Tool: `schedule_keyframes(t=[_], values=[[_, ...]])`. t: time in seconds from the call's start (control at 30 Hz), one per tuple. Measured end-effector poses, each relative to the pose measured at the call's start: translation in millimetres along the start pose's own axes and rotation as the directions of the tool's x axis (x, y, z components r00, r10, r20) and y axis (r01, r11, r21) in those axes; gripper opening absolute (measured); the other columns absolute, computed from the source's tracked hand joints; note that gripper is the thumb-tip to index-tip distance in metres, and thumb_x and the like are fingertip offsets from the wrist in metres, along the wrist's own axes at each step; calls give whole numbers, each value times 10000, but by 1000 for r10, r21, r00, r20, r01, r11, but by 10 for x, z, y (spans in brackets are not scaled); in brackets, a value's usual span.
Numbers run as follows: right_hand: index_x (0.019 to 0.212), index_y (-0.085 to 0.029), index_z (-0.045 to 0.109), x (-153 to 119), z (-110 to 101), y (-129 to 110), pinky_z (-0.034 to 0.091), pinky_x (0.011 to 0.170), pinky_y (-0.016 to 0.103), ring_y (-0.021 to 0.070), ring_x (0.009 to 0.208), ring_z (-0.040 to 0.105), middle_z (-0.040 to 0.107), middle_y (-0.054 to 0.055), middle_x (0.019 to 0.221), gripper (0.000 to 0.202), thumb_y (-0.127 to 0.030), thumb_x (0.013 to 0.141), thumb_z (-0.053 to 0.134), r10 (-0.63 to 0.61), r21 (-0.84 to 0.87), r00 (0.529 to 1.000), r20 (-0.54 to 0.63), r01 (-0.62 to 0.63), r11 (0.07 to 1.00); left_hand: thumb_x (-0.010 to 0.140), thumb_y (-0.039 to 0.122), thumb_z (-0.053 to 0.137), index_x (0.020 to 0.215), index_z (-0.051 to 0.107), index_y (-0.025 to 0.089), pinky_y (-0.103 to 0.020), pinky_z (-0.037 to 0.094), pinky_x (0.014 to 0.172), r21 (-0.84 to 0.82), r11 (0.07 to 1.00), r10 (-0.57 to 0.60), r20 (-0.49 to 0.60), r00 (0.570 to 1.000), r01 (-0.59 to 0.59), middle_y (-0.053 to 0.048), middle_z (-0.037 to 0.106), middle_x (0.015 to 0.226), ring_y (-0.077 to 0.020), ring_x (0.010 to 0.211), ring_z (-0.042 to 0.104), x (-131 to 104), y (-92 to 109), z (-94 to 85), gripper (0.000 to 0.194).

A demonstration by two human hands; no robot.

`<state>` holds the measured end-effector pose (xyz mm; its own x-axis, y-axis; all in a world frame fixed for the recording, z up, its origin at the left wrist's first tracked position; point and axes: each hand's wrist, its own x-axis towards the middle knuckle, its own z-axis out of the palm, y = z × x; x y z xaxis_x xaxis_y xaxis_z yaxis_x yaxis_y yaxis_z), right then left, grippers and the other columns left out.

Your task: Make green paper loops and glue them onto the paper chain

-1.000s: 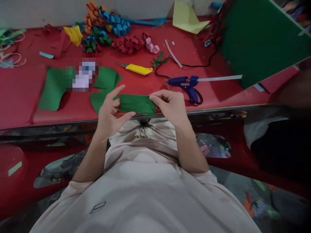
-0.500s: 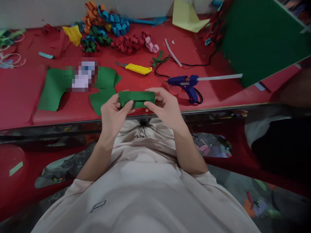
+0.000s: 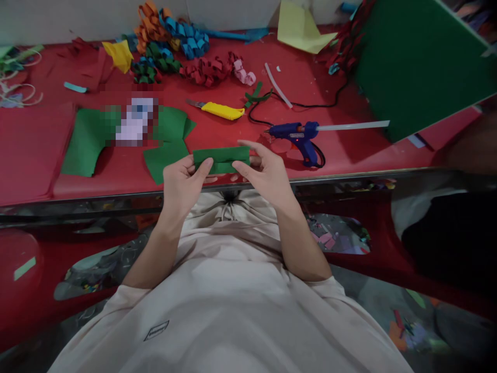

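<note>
A folded strip of green paper (image 3: 221, 154) is held level above the table's front edge. My left hand (image 3: 184, 178) grips its left end, thumb pressed on the near face and fingers behind. At the other end my right hand (image 3: 266, 173) pinches it the same way, with the index finger raised along the top edge. A narrow dark gap runs between the paper's layers near the thumbs. Just right of my right hand lies a blue hot glue gun (image 3: 297, 135) with a glue stick in its back. Beyond my hands rests a yellow utility knife (image 3: 222, 110), blade out.
Green paper pieces (image 3: 83, 142) lie left, beside a blurred-out phone (image 3: 135, 122). Curled paper garlands (image 3: 205, 70) line the back of the red table (image 3: 217, 129). A loose glue stick (image 3: 277, 85) and black cord sit behind the gun. A large green board (image 3: 423, 67) leans at right, near another person's arm.
My right index finger has lifted slightly along the paper's top edge. The upper fold sits a little flatter, with the gap between layers narrower. Both hands keep their hold.
</note>
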<state>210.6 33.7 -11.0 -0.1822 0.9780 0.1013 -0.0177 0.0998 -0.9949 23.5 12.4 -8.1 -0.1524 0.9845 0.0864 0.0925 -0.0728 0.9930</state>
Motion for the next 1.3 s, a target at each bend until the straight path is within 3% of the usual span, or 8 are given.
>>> schedule_keyframes(t=[0.13, 0.3, 0.53, 0.67, 0.83, 0.97, 1.1, 1.3], values=[[926, -177, 672, 14, 15, 32, 539, 553, 234, 153, 622, 733, 731, 18, 783, 334, -482, 820, 760, 68, 44, 998, -1, -68, 997, 821, 584, 768, 854, 677, 182, -304, 674, 601, 43, 999, 13, 5, 1000, -14, 11, 659, 689, -179, 617, 726, 0, -2, -7, 413], [876, -175, 657, 19, 19, 51, 494, 498, 212, 151, 563, 719, 677, -8, 638, 319, -474, 822, 752, 97, 78, 995, -18, -95, 992, 842, 628, 727, 875, 633, 194, -273, 616, 509, 89, 996, 14, 89, 996, -22, 12, 643, 616, -179, 527, 702, 16, 31, -29, 446], [1031, -186, 659, -10, 65, -44, 554, 595, 234, 145, 662, 714, 719, -15, 794, 409, -362, 717, 852, -6, -10, 997, -76, 5, 1000, 883, 542, 703, 924, 620, 182, -231, 578, 502, 128, 989, 56, 94, 994, -68, -2, 699, 624, -162, 509, 698, -5, 133, 27, 371], [998, -195, 658, -7, 132, -77, 581, 585, 250, 148, 632, 706, 716, -22, 773, 332, -310, 734, 823, 25, 11, 996, -86, -25, 1000, 805, 422, 800, 919, 647, 165, -223, 599, 551, 120, 990, 62, 76, 995, -71, -11, 733, 679, -165, 572, 725, -32, 163, 4, 320], [997, -196, 646, 24, 139, -66, 609, 567, 241, 173, 643, 759, 727, -15, 718, 297, -322, 767, 784, 128, 177, 989, 69, -138, 975, 795, 419, 808, 932, 674, 156, -260, 642, 604, 98, 995, 5, 98, 995, -15, -38, 757, 704, -193, 607, 749, 5, 94, -110, 325], [1041, -194, 661, 32, 29, -29, 651, 627, 259, 178, 682, 781, 755, 9, 809, 336, -368, 781, 783, 146, 229, 973, 181, -185, 956, 773, 442, 806, 921, 672, 170, -329, 664, 590, 31, 996, -87, 173, 981, 83, -68, 769, 714, -232, 569, 744, 48, 83, -157, 338], [1170, -218, 656, -11, -91, -21, 684, 749, 327, 189, 755, 794, 774, 16, 896, 369, -341, 834, 747, 135, 223, 964, 227, -186, 957, 801, 455, 770, 855, 648, 182, -344, 660, 566, 31, 994, -106, 239, 965, 101, -76, 757, 694, -241, 554, 738, 69, 74, -153, 304], [1298, -237, 593, -53, -103, -77, 668, 803, 323, 185, 845, 790, 770, 22, 1001, 531, -319, 809, 783, 106, 206, 961, 255, -161, 965, 858, 401, 719, 1043, 629, 165, -295, 648, 589, 77, 996, -65, 240, 969, 47, -51, 742, 714, -209, 600, 749, 85, 28, -124, 313]])
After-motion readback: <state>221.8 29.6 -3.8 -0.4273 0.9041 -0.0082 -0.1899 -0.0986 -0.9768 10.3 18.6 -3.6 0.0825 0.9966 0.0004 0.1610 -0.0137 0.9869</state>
